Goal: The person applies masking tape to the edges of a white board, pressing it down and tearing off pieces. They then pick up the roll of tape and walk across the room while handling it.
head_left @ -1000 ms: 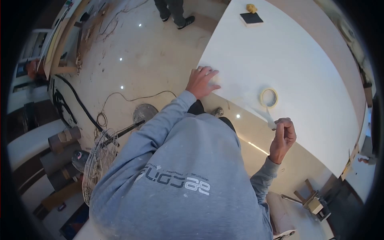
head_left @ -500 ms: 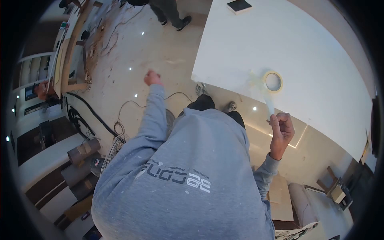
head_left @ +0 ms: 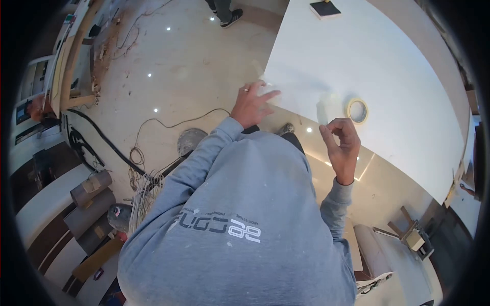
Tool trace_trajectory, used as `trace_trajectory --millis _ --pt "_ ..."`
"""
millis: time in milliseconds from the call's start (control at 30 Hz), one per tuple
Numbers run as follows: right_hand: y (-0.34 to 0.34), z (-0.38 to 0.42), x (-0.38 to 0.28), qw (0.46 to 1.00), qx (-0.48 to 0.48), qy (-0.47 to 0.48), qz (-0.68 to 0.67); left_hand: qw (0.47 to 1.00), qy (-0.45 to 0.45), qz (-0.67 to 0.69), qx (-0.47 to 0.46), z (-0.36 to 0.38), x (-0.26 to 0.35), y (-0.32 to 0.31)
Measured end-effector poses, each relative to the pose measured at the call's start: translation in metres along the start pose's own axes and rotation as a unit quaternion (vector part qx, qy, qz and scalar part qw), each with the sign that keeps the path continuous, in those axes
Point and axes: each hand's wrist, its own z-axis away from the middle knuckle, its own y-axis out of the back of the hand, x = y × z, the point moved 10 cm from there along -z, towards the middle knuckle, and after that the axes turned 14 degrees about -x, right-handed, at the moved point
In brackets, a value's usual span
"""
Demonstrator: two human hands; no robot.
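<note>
My left hand (head_left: 251, 104) is at the near left corner of the white board (head_left: 388, 66), its fingers spread apart, with a ring on one finger. Over the board's near edge, my right hand (head_left: 343, 145) pinches a pale translucent strip (head_left: 323, 109) between thumb and finger. Just beyond that hand, a roll of yellowish tape (head_left: 357, 110) lies on the board. A dark-topped block (head_left: 325, 9) rests at the far side of the same board.
A person's leg and shoe (head_left: 231, 18) show at the top. Cables (head_left: 137, 155) and a round grey lid-like object (head_left: 191, 141) are on the floor at left. Brown rolls (head_left: 91, 187) lie lower left. A wooden frame (head_left: 76, 61) stands upper left.
My left hand has moved right to the board's corner, and its fingers have opened. My right hand has shifted slightly up and left with the strip. The camera view has shifted.
</note>
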Motion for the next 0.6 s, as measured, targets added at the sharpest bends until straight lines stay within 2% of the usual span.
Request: trace_trajectory --millis 133,233,333,367,467,600 --pt "-0.035 -0.013 -0.010 0.999 -0.007 -0.023 0.028 0.998 -0.040 0.031 -0.035 -0.016 -0.024 -0.020" --pt "-0.048 -0.018 -0.017 0.998 -0.001 -0.028 0.055 0.987 -0.034 0.157 -0.005 -0.018 -0.059 -0.004" --pt "-0.052 -0.013 -0.013 0.996 0.023 -0.059 0.064 0.938 0.080 0.335 0.046 0.000 -0.134 0.004" --pt "-0.052 -0.010 -0.010 0.995 0.035 -0.071 0.064 0.929 0.097 0.356 0.030 0.009 -0.157 -0.009" --pt "-0.054 -0.006 -0.012 0.992 0.062 -0.089 0.070 0.817 0.222 0.531 -0.021 0.036 -0.207 -0.070" --pt "-0.052 -0.006 -0.024 0.987 0.095 -0.093 0.085 0.766 0.290 0.573 -0.029 0.038 -0.219 -0.111"
